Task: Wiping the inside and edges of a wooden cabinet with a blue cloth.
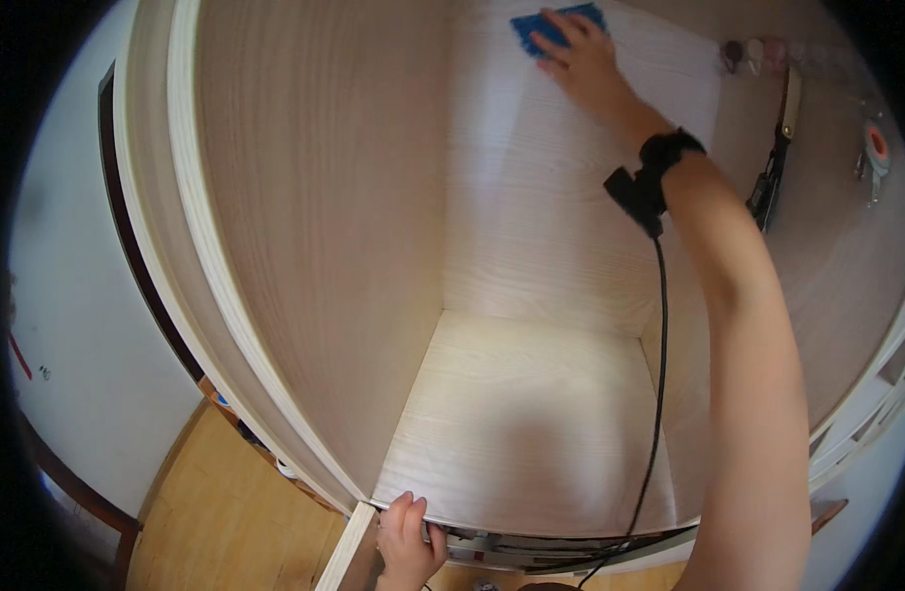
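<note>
Inside a light wood-grain cabinet, my right hand (582, 63) is pressed on a blue cloth (556, 28) against the upper part of the back panel (534, 170). Its fingers are spread over the cloth. A black strap with a small device (644, 177) is around my right wrist, and a black cable (661, 332) hangs down from it. Low in the view, my left hand (408, 539) rests with curled fingers on the front edge of the cabinet's bottom board (526, 458), near the corner by the left side panel (312, 185).
On the cabinet's right side hang a black item with a tan strap (777, 148) and an orange-and-white tool (876, 148). Several small round items (754, 52) line up above. A wooden edge (349, 547) juts out beside my left hand. Wood flooring (231, 502) lies at lower left.
</note>
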`<state>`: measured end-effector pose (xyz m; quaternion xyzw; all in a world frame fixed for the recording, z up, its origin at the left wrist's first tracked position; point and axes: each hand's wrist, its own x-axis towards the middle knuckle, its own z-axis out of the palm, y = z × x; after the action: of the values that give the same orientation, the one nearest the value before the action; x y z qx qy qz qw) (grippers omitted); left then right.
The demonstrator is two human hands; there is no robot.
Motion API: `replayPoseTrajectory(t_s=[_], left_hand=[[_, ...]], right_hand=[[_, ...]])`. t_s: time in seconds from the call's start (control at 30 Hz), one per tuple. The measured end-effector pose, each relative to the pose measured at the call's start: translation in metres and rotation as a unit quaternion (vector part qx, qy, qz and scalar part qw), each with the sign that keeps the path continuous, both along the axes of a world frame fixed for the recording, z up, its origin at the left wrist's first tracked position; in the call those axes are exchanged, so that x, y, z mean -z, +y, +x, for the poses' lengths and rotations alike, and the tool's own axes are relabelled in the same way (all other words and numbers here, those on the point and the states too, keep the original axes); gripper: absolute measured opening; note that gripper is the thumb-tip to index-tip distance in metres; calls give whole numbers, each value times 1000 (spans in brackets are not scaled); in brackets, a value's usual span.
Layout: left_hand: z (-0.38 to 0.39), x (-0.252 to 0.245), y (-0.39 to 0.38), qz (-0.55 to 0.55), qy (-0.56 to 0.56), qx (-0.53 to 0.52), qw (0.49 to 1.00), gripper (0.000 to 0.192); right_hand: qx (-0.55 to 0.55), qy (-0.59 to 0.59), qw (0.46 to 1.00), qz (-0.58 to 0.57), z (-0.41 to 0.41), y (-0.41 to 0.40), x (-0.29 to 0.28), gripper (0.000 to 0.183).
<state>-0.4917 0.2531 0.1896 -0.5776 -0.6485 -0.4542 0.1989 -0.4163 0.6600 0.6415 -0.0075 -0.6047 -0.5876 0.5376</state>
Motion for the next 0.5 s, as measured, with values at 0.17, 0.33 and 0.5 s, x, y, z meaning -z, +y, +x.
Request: replayPoseTrajectory(t_s=[0.17,0.33,0.5], left_hand=[[-5,1,-8,-16,-7,-3,1000,57],[-1,-7,-4,2,-7,-9,1000,48],[-2,-11,-2,11,-8,0,1000,48]], right_hand=[[-32,-472,778,-414,-48,-21,221,28],[33,-345,924,-160,-40,-12,147,26],[95,-8,988,-118,-56,-23,90,36]])
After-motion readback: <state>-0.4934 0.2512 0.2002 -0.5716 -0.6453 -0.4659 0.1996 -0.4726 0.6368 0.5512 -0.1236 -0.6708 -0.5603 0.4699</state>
